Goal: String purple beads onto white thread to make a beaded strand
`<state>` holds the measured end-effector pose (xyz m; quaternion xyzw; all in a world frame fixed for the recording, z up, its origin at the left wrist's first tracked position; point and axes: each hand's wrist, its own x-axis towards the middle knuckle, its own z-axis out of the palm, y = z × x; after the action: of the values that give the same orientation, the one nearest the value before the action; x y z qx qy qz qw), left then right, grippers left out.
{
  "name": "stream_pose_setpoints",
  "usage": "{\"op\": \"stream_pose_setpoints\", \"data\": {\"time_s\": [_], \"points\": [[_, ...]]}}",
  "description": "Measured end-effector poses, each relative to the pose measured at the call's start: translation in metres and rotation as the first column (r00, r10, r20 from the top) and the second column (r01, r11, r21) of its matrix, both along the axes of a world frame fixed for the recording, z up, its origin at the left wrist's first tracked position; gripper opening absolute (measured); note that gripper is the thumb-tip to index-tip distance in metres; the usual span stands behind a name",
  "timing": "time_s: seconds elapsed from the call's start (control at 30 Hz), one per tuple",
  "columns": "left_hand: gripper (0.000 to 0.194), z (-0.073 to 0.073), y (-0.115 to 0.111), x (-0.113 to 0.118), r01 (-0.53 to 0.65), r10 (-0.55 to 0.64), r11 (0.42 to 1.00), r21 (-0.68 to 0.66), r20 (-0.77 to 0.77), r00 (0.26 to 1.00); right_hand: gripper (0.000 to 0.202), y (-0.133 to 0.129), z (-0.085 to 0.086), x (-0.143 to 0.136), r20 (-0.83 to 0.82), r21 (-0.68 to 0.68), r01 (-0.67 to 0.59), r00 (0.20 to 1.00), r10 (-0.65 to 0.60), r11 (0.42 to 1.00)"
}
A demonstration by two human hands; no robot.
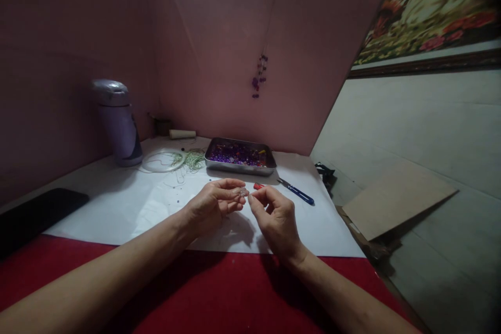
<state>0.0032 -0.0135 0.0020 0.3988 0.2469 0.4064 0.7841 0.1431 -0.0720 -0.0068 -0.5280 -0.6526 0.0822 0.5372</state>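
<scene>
Between the thumb and fingers of my left hand (213, 201) is a small clear bead-like piece (243, 192), too small to make out fully. My right hand (276, 214) is closed in a pinch close beside it; whatever its fingertips hold is too fine to see. Both hands are over the white sheet. Just beyond them stands a metal tray (242, 169) with many purple beads (230, 155). A red object (258, 186) shows partly behind my right fingers. To the right lie thread snips (296, 191) with dark blue handles.
At the left stand a purple flask (119, 128) and a black flat object (43, 211). A white ring (164, 160), tangled green thread (193, 159) and a pale cone (182, 134) lie behind. A beaded strand (260, 75) hangs on the pink panel. Cardboard (399, 198) leans at right.
</scene>
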Motion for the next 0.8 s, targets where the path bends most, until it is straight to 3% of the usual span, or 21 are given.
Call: {"op": "stream_pose_setpoints", "data": {"time_s": [0.53, 0.8], "points": [[0.017, 0.0005, -0.0012, 0.0017, -0.022, 0.023, 1.0, 0.018, -0.023, 0.999, 0.017, 0.001, -0.0035, 0.0024, -0.122, 0.025, -0.032, 0.992, 0.034, 0.999], [0.019, -0.003, 0.0005, 0.0005, -0.016, 0.017, 0.999, 0.028, -0.015, 1.0, 0.017, -0.0023, 0.0012, 0.0008, -0.044, 0.022, -0.038, 0.998, 0.038, 0.999]]}}
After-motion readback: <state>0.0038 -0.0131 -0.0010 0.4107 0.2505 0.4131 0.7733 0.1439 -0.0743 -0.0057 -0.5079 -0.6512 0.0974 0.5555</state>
